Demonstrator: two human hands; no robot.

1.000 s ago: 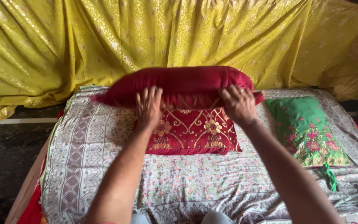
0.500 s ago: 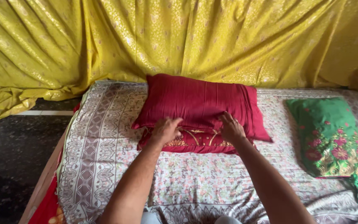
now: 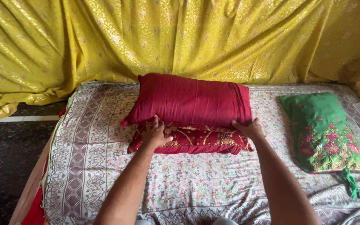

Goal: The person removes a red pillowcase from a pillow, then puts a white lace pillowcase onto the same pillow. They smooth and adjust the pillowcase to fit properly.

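A plain dark red pillow (image 3: 190,100) lies on top of a red pillow with gold floral embroidery (image 3: 196,141), both in the middle of the bed. My left hand (image 3: 154,132) grips the near left edge of the stacked pillows, fingers curled between them. At the near right corner, my right hand (image 3: 248,128) presses against the pillows, with its fingers under the top one.
The bed has a patterned floral sheet (image 3: 92,158). A green pillow with pink flower embroidery (image 3: 323,131) lies at the right. A yellow patterned cloth (image 3: 180,37) hangs behind the bed. Dark floor (image 3: 5,154) lies to the left.
The plain red pillow, held up in the air a second ago, now rests on the embroidered one. My hands have moved apart to the near corners of the stack.
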